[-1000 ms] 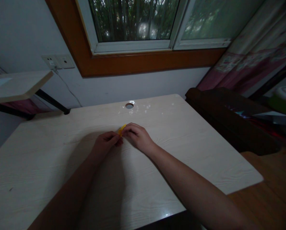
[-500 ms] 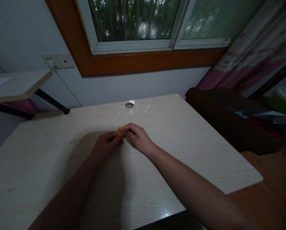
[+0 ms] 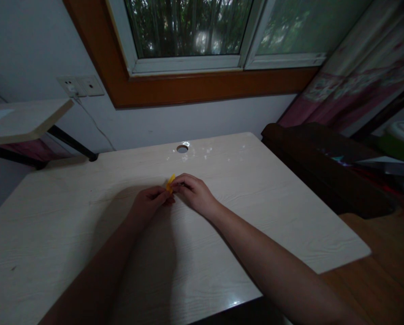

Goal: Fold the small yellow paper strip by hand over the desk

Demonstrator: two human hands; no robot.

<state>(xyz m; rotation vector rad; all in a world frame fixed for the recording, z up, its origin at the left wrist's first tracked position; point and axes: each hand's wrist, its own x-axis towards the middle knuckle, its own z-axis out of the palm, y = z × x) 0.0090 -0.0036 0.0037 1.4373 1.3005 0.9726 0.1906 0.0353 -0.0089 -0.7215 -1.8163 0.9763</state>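
Pinching a little yellow piece (image 3: 170,183) between their fingertips, the left hand (image 3: 150,201) and right hand (image 3: 194,194) meet mid worktop (image 3: 290,216). It looks like fiddly finger work, so a soft, steady grip seems needed.

1. The desk (image 3: 273,212) fills the lower middle of the view, its far edge against the wall.
2. The left hand (image 3: 149,203) and right hand (image 3: 195,194) rest on the desk near its centre, fingertips meeting.
3. A small piece (image 3: 170,183) sits pinched between both sets of fingertips, just above the desktop.
4. From the hands, a cable hole (image 3: 182,148) lies at 12 o'clock, near the far edge.
5. The window (image 3: 188,31) is further out at 12 o'clock, above the desk.
6. The wall sockets (image 3: 82,85) are at 10 o'clock, with a shelf (image 3: 25,119) below and left of them.
7. A low cabinet (image 3: 324,158) stands at 2 o'clock beside the desk, with a curtain (image 3: 351,85) behind it.
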